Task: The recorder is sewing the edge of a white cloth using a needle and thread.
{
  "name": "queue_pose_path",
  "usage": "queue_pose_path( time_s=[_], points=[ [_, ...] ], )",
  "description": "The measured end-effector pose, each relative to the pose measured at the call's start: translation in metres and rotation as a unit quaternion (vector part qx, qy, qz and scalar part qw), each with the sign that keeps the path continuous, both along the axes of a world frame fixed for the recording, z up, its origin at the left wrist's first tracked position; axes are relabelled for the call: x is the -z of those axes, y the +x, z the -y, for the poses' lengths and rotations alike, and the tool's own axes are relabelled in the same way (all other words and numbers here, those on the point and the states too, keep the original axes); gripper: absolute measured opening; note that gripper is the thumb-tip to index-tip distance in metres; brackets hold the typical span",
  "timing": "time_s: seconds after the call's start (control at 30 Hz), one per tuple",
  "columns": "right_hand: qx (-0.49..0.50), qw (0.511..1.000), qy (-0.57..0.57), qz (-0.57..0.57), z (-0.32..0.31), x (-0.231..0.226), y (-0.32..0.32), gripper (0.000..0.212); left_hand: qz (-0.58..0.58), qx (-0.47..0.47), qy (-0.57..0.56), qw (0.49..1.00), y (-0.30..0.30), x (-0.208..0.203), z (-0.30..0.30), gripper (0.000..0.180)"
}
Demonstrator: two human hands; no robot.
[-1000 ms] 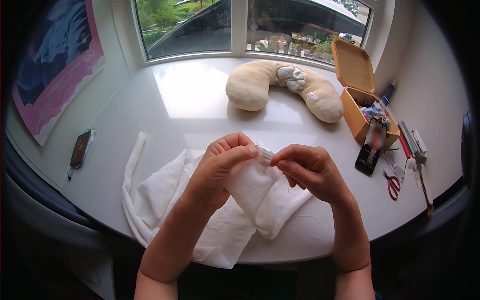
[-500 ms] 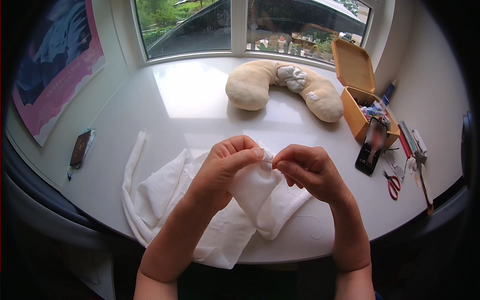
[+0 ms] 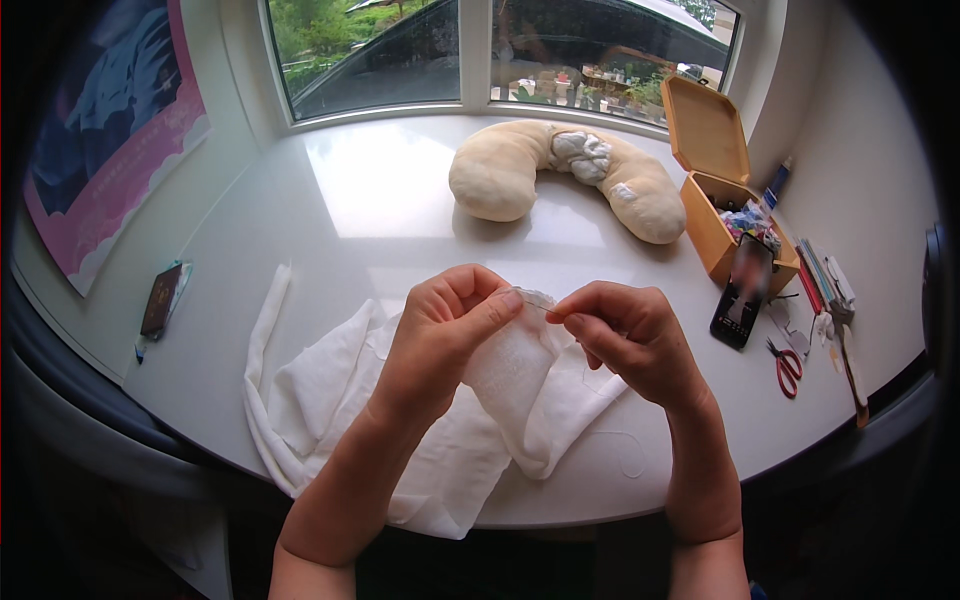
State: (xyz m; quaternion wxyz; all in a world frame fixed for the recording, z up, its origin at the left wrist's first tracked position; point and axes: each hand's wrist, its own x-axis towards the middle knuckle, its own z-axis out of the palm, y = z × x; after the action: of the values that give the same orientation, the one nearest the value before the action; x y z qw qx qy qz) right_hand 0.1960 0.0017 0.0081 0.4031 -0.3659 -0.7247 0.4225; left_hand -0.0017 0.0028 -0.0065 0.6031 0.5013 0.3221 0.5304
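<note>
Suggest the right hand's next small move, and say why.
Probably the right hand should guide the needle a little further into the edge of the white cloth: it seems to pinch one end of the needle, the other end reaches that edge, and the left hand pinches the cloth close by.

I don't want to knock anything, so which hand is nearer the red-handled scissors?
Your right. The right hand is left of the red-handled scissors, not touching them; the left hand is farther left, holding the white cloth.
</note>
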Motion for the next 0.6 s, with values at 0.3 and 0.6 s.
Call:
queue_pose_path(
  time_s=[0.3,0.6],
  points=[
    [0.011,1.000,0.016,0.012,0.0007,-0.0009,-0.0011,0.012,-0.001,-0.021,0.031,0.999,0.0007,0.0000,0.0014,0.013],
    [0.060,0.996,0.052,0.033,0.0059,-0.0016,-0.0048,0.011,-0.100,-0.085,0.093,0.987,0.0085,-0.0063,0.0091,0.011]
  ],
)
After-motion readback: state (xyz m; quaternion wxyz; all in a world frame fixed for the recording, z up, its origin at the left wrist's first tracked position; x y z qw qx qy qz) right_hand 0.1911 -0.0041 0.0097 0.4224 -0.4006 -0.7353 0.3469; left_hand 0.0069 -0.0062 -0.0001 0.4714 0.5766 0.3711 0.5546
